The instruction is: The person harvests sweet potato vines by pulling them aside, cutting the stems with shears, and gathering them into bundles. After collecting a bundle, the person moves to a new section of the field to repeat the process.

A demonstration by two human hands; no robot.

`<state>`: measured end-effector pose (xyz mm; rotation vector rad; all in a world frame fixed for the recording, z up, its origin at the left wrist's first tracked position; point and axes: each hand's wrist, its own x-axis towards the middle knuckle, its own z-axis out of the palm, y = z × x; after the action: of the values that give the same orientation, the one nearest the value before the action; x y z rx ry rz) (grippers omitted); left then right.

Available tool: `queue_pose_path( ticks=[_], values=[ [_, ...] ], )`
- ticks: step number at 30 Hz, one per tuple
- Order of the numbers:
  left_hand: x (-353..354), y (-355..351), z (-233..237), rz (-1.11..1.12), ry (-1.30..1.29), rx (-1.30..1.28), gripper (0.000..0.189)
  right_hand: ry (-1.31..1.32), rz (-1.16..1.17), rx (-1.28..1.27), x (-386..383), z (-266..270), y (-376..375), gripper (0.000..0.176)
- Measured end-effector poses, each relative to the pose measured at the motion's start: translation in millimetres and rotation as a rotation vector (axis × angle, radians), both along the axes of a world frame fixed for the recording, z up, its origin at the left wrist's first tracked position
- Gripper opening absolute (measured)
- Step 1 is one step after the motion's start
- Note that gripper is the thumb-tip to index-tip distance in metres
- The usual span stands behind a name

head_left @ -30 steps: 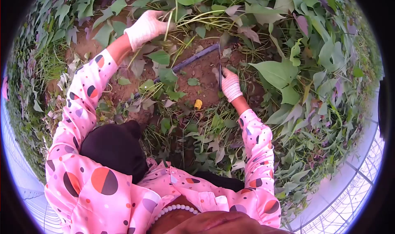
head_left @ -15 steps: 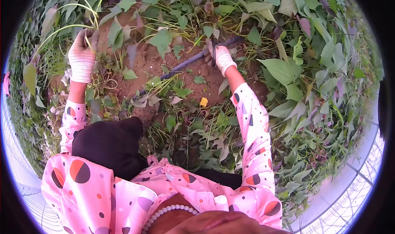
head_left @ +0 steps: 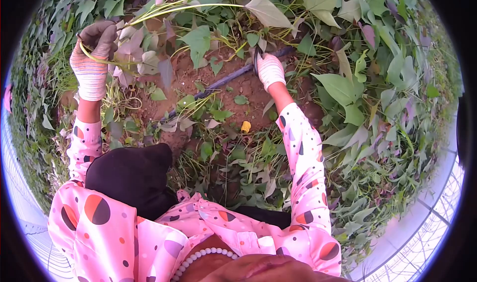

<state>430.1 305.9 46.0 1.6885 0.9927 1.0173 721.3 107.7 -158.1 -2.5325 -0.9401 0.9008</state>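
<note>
soil (head_left: 248, 97), reddish brown and ringed by broad green leaves (head_left: 343, 86), fills the middle of the head view. just off the soil's far left corner, the person's left hand (head_left: 94, 58), gloved in pale stripes with grey over the fingers, is pinching stems (head_left: 208, 5) between thumb and fingertips. the stems run from the pinch toward the right, above the growth along the soil's far edge, and one of them reaches a pale leaf (head_left: 268, 11); a bent green length crosses in front of the hand, below the fingers. the right hand (head_left: 271, 71), gloved alike, is near the soil's far right corner, curled around a dark tool (head_left: 256, 60); the hand hides part of it, so its full shape cannot be made out. a dark hose (head_left: 228, 77) lies slantwise over the soil, from its left edge to the far right corner, passing by the tool; whether the two touch, i cannot tell. a yellow leaf (head_left: 246, 127) rests at the soil's near edge. pink spotted sleeves (head_left: 303, 158) reach in from the near side, and a black-clothed knee (head_left: 129, 180) stands by the near left corner.
</note>
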Motion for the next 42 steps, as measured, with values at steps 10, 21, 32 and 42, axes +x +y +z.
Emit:
queue_pose_path(
  ticks=[10,21,32,42],
  values=[
    [9.1,8.9,-49.3,-0.097,0.082,-0.41,0.027,0.16,-0.056,0.147,4.9,-43.0,-35.2,0.053],
    [0.5,12.5,-124.0,-0.408,0.296,-0.278,0.025,0.809,-0.334,0.158,-13.6,9.3,-21.9,0.06],
    [-4.8,26.4,-87.6,-0.535,1.136,0.427,0.049,0.716,-0.377,0.166,-12.8,13.6,21.4,0.064],
    [27.5,74.1,-155.1,-0.784,1.429,0.793,0.039,0.673,-0.392,0.3,-14.0,-8.4,0.4,0.055]
  ],
)
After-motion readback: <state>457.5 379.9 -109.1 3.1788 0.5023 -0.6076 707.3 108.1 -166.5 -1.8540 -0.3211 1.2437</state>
